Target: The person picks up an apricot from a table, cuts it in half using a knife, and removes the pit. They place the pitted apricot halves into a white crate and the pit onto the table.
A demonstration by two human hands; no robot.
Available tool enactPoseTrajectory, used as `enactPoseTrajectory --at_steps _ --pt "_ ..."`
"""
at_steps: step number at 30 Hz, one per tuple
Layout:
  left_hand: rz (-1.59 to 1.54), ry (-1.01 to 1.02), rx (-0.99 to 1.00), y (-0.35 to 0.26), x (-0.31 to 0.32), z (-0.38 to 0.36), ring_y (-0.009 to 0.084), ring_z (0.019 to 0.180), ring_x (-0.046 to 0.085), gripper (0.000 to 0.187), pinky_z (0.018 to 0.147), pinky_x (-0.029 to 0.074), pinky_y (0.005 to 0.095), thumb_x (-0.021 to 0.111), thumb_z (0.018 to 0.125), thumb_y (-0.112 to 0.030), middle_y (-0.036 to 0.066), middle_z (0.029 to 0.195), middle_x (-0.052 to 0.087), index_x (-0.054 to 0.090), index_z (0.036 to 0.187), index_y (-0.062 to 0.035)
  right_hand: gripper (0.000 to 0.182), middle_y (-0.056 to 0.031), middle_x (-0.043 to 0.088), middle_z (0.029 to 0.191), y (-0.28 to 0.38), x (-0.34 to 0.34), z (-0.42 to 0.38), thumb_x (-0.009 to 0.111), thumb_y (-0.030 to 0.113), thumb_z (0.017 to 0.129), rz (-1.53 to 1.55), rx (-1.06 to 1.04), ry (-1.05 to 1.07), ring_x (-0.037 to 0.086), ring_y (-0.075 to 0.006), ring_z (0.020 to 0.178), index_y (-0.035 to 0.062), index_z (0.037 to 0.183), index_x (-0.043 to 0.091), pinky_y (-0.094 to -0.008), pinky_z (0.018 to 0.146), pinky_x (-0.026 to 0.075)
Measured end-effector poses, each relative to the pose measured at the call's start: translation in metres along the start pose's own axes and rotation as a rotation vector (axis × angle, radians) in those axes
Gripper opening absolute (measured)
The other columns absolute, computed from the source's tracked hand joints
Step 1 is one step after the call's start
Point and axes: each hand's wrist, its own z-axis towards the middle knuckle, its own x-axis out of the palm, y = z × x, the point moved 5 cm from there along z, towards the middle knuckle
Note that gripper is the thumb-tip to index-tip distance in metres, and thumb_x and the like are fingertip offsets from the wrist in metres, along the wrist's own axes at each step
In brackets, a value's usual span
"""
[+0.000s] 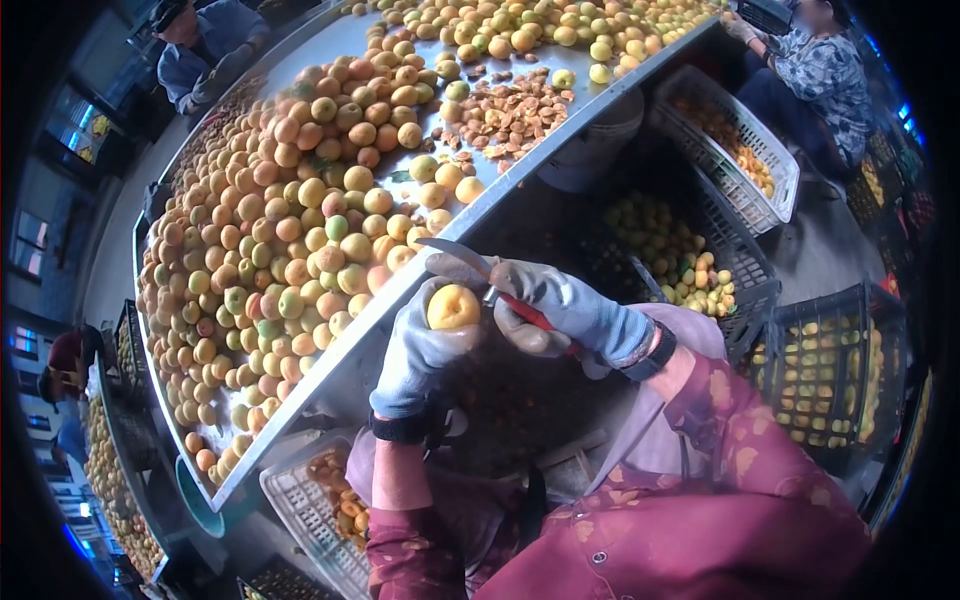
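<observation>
My left hand [425, 345], in a pale work glove, is closed around a yellow apricot [453, 308] near the table's front edge. In my gloved right hand [560, 305] is a knife with a red handle [527, 312]. Its curved blade [455, 252] points up and left, just above the apricot. Part of the handle is hidden by my fingers. Beyond both hands, a large heap of apricots [290, 230] covers the metal table [345, 345].
Stones and scraps [515, 112] lie piled on the table. Below me is a white crate of cut apricots [300, 500]. Dark crates [820, 365] and another white crate [725, 150] stand to the right. Other people [815, 75] sit around the table.
</observation>
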Motion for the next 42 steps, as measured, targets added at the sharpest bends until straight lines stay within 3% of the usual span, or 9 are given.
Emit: enactPoseTrajectory --at_steps 12,15,17,20,24,27,29,37,42 --pt "0.148 -0.015 -0.031 -0.003 0.005 0.002 0.0213 0.082 0.063 0.038 0.077 0.049 0.0326 0.075 0.070 -0.017 0.010 0.091 0.065 0.061 0.102 -0.0021 0.044 -0.0097 0.060 0.068 0.022 0.003 -0.014 0.047 0.033 0.101 -0.757 -0.507 -0.314 0.052 -0.0091 0.055 0.0133 0.141 0.046 -0.0278 0.059 0.047" --pt "0.169 0.023 -0.081 0.000 0.007 0.003 0.0222 0.082 0.064 0.037 0.077 0.050 0.0334 0.074 0.070 -0.018 0.011 0.090 0.066 0.062 0.100 -0.0020 0.045 -0.0133 0.064 0.073 0.018 0.003 -0.011 0.048 0.031 0.101 -0.740 -0.302 -0.250 0.059 -0.0151 0.056 0.0149 0.142 0.045 -0.0296 0.060 0.048" --pt "0.145 0.034 -0.152 0.001 0.006 0.003 0.0225 0.082 0.064 0.035 0.077 0.050 0.0335 0.075 0.070 -0.019 0.011 0.089 0.067 0.062 0.099 -0.0023 0.045 -0.0166 0.067 0.082 0.025 0.009 -0.015 0.048 0.029 0.100 -0.866 -0.566 -0.351 0.063 -0.0229 0.058 0.0177 0.144 0.042 -0.0295 0.059 0.049" --pt "0.153 -0.017 -0.158 0.002 0.006 0.002 0.0232 0.081 0.065 0.033 0.077 0.050 0.0336 0.075 0.071 -0.020 0.011 0.088 0.067 0.063 0.097 -0.0030 0.045 -0.0184 0.068 0.089 0.020 0.008 -0.009 0.047 0.027 0.100 -1.040 -0.166 -0.288 0.064 -0.0294 0.062 0.0197 0.144 0.041 -0.0298 0.059 0.050" --pt "0.219 -0.017 -0.134 -0.001 0.005 -0.002 0.0240 0.080 0.065 0.034 0.076 0.050 0.0337 0.076 0.071 -0.021 0.011 0.089 0.067 0.064 0.098 -0.0038 0.046 -0.0128 0.067 0.078 0.009 0.007 -0.008 0.047 0.032 0.100 -0.914 -0.492 -0.318 0.060 -0.0213 0.053 0.0209 0.144 0.041 -0.0294 0.052 0.048" --pt "0.273 0.001 -0.062 0.000 0.004 -0.005 0.0247 0.080 0.065 0.036 0.076 0.050 0.0338 0.077 0.070 -0.020 0.011 0.089 0.067 0.064 0.099 -0.0036 0.049 -0.0045 0.057 0.065 -0.003 0.003 0.000 0.046 0.040 0.101 -0.554 -0.307 -0.098 0.052 -0.0106 0.048 0.0212 0.146 0.039 -0.0263 0.043 0.041" --pt "0.210 0.036 -0.123 0.004 0.004 -0.006 0.0235 0.082 0.064 0.038 0.078 0.050 0.0333 0.078 0.069 -0.018 0.010 0.092 0.068 0.064 0.101 -0.0035 0.056 0.0019 0.045 0.060 -0.015 0.004 -0.004 0.045 0.048 0.099 -0.159 0.155 0.006 0.042 -0.0030 0.047 0.0211 0.147 0.036 -0.0202 0.038 0.033" --pt "0.107 -0.039 -0.080 0.006 0.001 0.002 0.0193 0.100 0.060 0.041 0.090 0.046 0.0314 0.072 0.073 -0.010 0.007 0.107 0.064 0.061 0.112 -0.0038 0.063 -0.0025 0.051 0.055 0.002 0.006 -0.010 0.038 0.064 0.095 0.085 0.025 -0.001 0.039 -0.0071 0.035 0.0076 0.119 0.052 -0.0210 0.035 0.032" --pt "-0.074 -0.109 -0.111 0.019 -0.002 0.003 0.0190 0.108 0.057 0.055 0.097 0.044 0.0325 0.073 0.071 -0.007 0.007 0.117 0.061 0.057 0.123 -0.0023 0.060 -0.0024 0.054 0.058 0.006 -0.006 -0.008 0.038 0.057 0.098 -0.063 -0.066 -0.120 0.042 -0.0059 0.039 0.0062 0.124 0.055 -0.0201 0.039 0.035"
